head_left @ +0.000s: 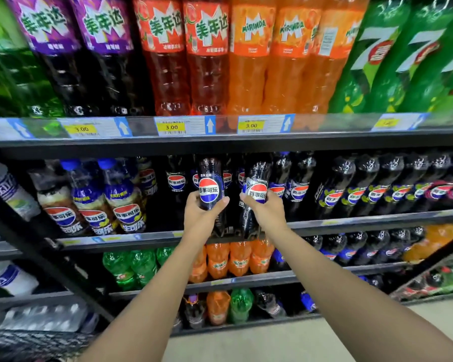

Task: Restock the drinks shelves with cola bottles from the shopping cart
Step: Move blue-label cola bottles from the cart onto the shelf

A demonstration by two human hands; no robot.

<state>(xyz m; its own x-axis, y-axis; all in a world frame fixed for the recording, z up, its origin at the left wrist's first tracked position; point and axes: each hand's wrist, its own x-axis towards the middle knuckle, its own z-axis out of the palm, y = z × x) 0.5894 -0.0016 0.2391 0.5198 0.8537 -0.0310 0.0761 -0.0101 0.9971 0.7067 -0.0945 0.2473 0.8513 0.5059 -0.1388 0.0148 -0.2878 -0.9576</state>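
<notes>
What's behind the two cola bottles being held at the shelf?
Behind the left bottle and right bottle stand more cola bottles, partly visible. The shelf's back is covered and dark.

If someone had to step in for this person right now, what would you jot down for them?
Left hand grips the left cola bottle, right hand grips the right cola bottle; both roughly upright at the front of the cola shelf.
Done: cola rows stand behind and beside them.
Left: likely slide these two in, let go, fetch more from the cart; only a dark mesh at lower left may be it.
</notes>
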